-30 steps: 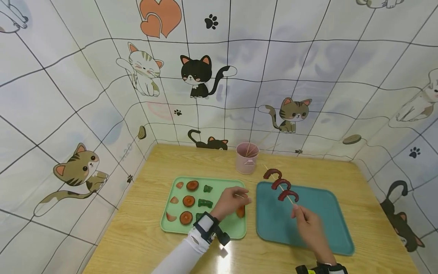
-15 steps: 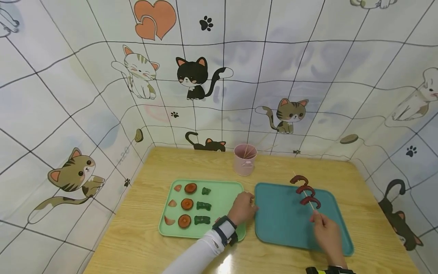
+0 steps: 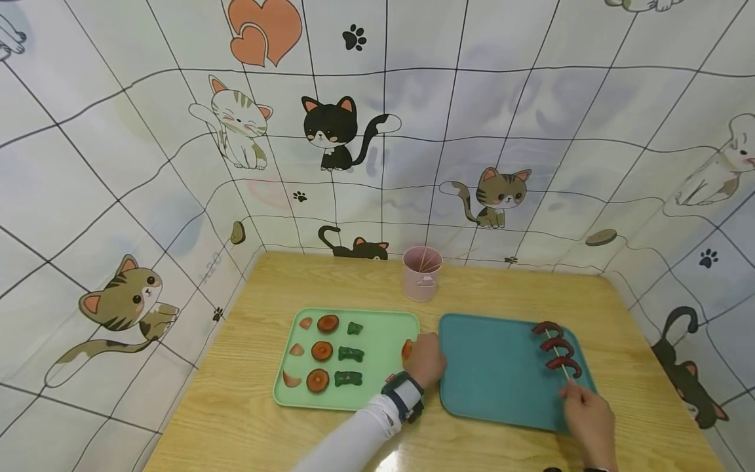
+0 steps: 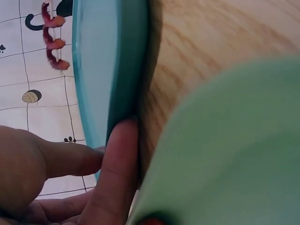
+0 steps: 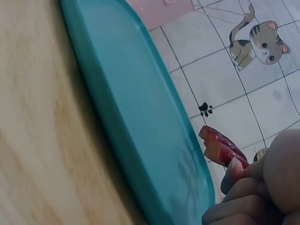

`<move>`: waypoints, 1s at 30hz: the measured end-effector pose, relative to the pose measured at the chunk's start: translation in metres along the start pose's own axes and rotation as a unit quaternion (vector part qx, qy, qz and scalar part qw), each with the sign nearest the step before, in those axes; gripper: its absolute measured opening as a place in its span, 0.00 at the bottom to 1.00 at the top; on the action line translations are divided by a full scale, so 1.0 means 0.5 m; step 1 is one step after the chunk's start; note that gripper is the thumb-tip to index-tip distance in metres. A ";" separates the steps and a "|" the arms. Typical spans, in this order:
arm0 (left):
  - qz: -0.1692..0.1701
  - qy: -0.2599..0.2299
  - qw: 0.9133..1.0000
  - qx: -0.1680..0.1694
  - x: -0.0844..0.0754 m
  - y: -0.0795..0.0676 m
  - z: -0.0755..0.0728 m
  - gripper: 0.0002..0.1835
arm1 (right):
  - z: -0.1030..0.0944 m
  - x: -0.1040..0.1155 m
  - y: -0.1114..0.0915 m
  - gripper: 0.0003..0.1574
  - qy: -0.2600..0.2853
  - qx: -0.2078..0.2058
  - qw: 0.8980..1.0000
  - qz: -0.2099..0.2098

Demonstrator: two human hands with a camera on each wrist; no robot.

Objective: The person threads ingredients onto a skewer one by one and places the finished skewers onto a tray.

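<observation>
My right hand (image 3: 590, 416) pinches the bare end of a skewer (image 3: 556, 344) threaded with three curved dark-red pieces that resemble octopus tentacles. It is held over the right side of a teal tray (image 3: 495, 377). In the right wrist view the red pieces (image 5: 224, 149) show beyond the fingertips, partly overlapping each other. My left hand (image 3: 427, 362) is at that tray's left edge. The left wrist view has its thumb and a finger (image 4: 119, 154) pinching the teal tray's rim (image 4: 131, 61); the other fingers are partly hidden.
A green tray (image 3: 380, 328) on the left carries rows of pale wedges (image 3: 291, 379), brown mushroom-like rounds (image 3: 322, 351) and green pieces (image 3: 348, 378). An orange piece (image 3: 407, 351) is partly behind the left hand. A pink bucket (image 3: 421, 278) with thin sticks stands behind, before the cat-print wall.
My right hand has carried the skewer rightward and toward me over the teal tray. My left hand has moved from above the green tray to the teal tray's left rim and gripped it.
</observation>
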State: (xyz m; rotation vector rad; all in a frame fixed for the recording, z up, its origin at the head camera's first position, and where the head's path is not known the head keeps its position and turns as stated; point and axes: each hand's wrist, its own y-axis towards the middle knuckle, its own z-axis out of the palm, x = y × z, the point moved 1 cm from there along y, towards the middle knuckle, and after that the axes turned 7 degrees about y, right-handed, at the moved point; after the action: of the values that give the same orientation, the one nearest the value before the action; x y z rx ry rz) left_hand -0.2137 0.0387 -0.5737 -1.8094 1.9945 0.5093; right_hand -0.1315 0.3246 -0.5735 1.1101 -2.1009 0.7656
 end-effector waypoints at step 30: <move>-0.050 -0.041 0.995 0.070 0.005 0.025 0.017 0.11 | -0.014 -0.034 -0.029 0.24 -0.120 -0.088 0.988 -0.045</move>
State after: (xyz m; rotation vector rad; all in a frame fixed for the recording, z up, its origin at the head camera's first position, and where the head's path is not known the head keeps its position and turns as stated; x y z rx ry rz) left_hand -0.2259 0.0421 -0.5823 -1.7638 1.8269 0.3978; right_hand -0.1100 0.3310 -0.5790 1.2404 -2.2469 0.4109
